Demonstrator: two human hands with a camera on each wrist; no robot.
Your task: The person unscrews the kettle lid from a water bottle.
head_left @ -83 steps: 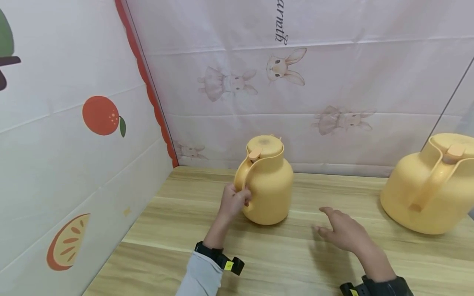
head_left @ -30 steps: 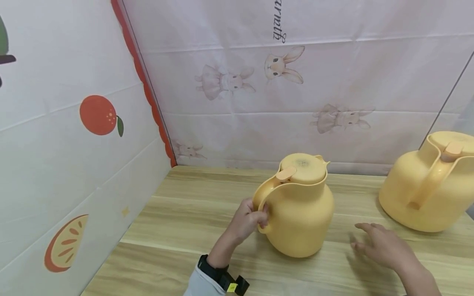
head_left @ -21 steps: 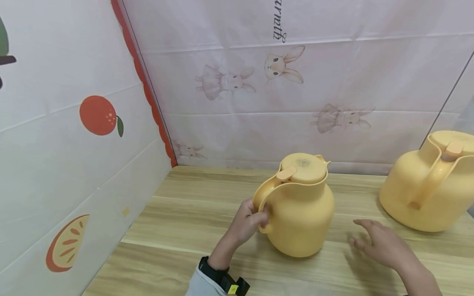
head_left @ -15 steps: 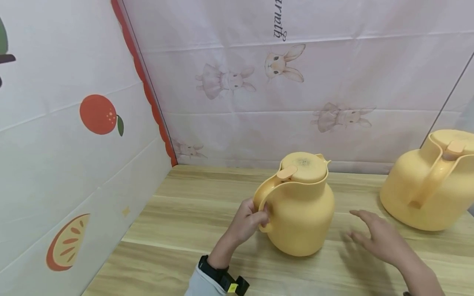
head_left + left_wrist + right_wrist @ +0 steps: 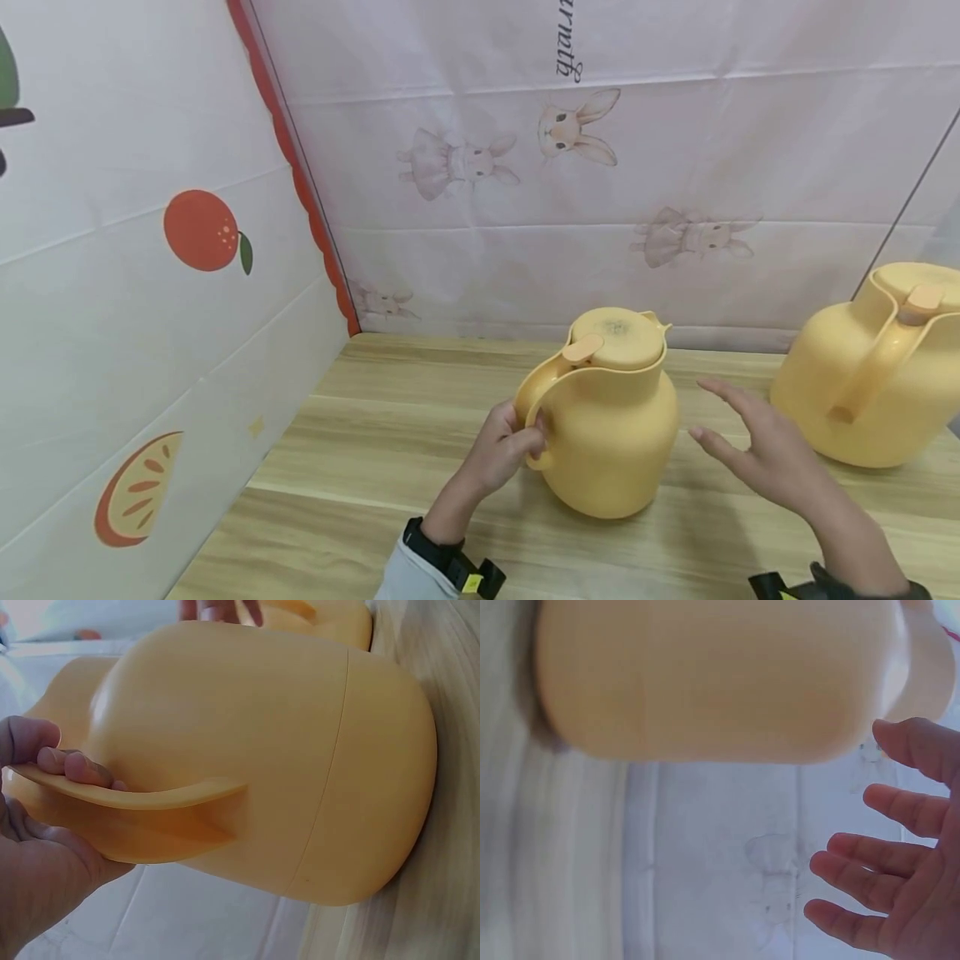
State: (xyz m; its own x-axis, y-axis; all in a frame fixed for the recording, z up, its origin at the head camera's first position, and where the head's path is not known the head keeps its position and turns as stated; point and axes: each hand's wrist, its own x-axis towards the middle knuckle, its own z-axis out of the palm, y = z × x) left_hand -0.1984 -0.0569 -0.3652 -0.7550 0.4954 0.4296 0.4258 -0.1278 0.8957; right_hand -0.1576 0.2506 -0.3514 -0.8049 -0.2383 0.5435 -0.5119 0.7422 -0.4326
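A yellow thermos jug [image 5: 611, 442] with a round lid, a thumb lever and a small spout stands upright on the wooden table, spout to the right. My left hand [image 5: 502, 450] grips its handle from the left; in the left wrist view the fingers curl through the handle [image 5: 150, 801]. To the jug's right, my right hand [image 5: 768, 454] hovers above the table with fingers spread and holds nothing. In the right wrist view its fingertips point at the jug's side [image 5: 720, 682], with the thumb near the shoulder.
A second yellow thermos jug [image 5: 862, 383] stands at the right, partly cut off by the frame, just beyond my right hand. A rabbit-print cloth wall [image 5: 480, 275] closes off the table's back edge. Another wall [image 5: 300, 367] with fruit prints runs along the left. Wooden tabletop [image 5: 360, 467] lies between.
The left hand brought the jug rightward and nearer, then held it still over the last second. The right hand went right, then rose in the last half second with fingers spreading near the jug.
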